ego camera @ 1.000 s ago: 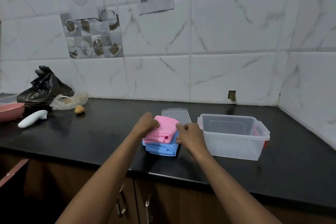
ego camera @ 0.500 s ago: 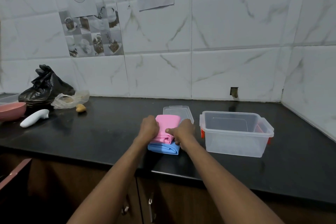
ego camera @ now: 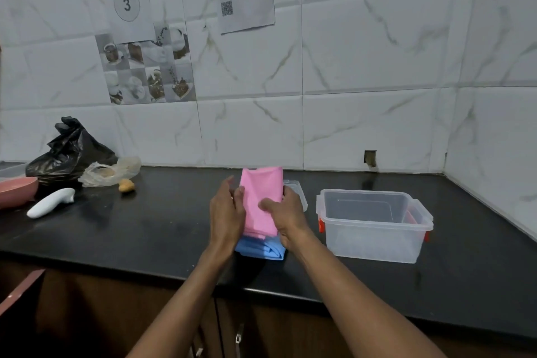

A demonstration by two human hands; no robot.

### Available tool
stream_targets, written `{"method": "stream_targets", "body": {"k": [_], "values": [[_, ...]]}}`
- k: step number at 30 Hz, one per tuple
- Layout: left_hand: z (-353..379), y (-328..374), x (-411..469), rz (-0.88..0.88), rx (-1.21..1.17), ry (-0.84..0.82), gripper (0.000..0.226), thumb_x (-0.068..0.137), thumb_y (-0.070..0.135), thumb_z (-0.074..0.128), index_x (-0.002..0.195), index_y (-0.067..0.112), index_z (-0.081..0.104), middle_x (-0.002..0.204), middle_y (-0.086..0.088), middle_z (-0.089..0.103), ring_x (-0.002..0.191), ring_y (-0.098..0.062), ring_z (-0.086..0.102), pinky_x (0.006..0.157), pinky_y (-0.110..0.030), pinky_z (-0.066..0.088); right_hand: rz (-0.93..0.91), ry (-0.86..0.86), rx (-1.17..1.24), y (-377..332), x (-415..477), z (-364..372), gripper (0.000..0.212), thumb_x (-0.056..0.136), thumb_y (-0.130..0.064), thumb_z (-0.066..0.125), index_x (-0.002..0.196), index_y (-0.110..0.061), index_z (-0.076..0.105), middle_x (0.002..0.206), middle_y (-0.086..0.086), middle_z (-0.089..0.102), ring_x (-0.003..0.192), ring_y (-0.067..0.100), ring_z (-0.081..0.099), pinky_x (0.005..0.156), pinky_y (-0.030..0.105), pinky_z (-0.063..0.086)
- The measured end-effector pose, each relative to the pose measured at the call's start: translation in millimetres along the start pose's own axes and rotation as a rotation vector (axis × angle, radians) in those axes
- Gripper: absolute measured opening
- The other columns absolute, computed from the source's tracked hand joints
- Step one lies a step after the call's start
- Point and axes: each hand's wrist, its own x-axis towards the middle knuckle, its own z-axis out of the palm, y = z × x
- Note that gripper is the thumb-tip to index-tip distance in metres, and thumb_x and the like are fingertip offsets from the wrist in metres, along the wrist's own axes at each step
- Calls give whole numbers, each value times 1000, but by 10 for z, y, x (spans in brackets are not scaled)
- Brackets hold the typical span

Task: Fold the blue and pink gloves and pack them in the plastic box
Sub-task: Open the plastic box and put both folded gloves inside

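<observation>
Both hands (ego camera: 226, 215) (ego camera: 287, 219), apparently, on pink glove (ego camera: 261, 192) edges

White marble-veined wall tiles (ego camera: 377, 61) behind, printed sheets (ego camera: 127, 3) up on them, glossy black desk (ego camera: 139, 229), brown cabinet doors (ego camera: 101, 305) underneath.

One wide-angle camera, worn on the person's head, is looking forward and down from just behind the near edge of the black tabletop (ego camera: 145, 235), facing the tiled wall (ego camera: 377, 52) almost squarely. It is sitting close: the left hand (ego camera: 226, 215) and right hand (ego camera: 286, 218) are landing mid-frame, forearms entering from the bottom. The frame is reaching the right-hand wall corner and the cabinet fronts (ego camera: 87, 314) below.
</observation>
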Motion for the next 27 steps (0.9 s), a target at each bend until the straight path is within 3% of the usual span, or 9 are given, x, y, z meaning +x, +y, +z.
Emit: {"method": "stream_targets", "body": {"k": [3,6,8,10,14,18,21,24,27], "values": [[-100,217,99,-60,-186,53,74,85,51,62,142,10,40,120,-3,56,107,-18,55,87,-28,44,-157,2,108,-249,-66,-195,43,77,2,68,117,-6,55,112,15,67,100,34,66,89,54,55],[-166,400,309,-248,-556,-286,96,69,78,59,138,12,48,128,-6,61,114,-27,60,96,-41,50,-207,-75,248,-470,-95,-511,45,77,5,70,118,-7,57,112,14,68,99,31,67,88,50,57],[-129,507,385,-247,-811,-544,82,71,75,61,125,14,62,123,-17,66,112,-35,64,95,-51,53,-228,-120,309,-531,-107,-729,41,78,5,70,115,-9,60,108,12,70,95,29,67,82,47,58],[-13,673,361,-278,-957,-663,80,66,72,68,121,15,66,121,-18,68,108,-33,66,92,-48,53,-229,-108,349,-535,-119,-897,40,78,2,73,115,-9,61,108,13,71,96,30,68,78,46,60],[331,1022,206,-181,-899,-649,72,62,49,85,118,8,62,109,-16,71,100,-33,68,78,-42,58,-237,10,428,-476,-143,-1087,48,79,-10,77,123,-7,58,113,16,70,101,34,69,76,45,61],[476,1213,196,-110,-878,-696,60,67,32,85,117,7,62,112,-15,71,104,-34,68,86,-44,57,-216,184,530,-455,-152,-1247,37,82,-7,75,117,-6,63,109,14,72,103,38,68,80,49,60],[549,1265,76,-216,-1044,-715,71,67,35,82,127,6,56,118,-15,68,101,-28,68,80,-38,58,-182,235,762,-498,-171,-1325,40,79,-5,77,116,-7,64,109,15,72,102,38,67,82,60,56],[694,1315,-249,-352,-1095,-774,94,49,43,92,127,6,57,112,-6,72,99,-20,70,79,-32,59,-179,271,916,-542,-219,-1305,47,80,-4,75,125,-5,61,116,15,70,104,38,68,79,61,56],[778,1389,-373,-302,-1170,-803,95,50,35,94,130,5,55,118,-9,70,106,-22,68,84,-35,58,-178,318,991,-512,-252,-1311,50,83,-4,72,131,-4,56,124,18,66,108,40,66,82,61,55]]}}
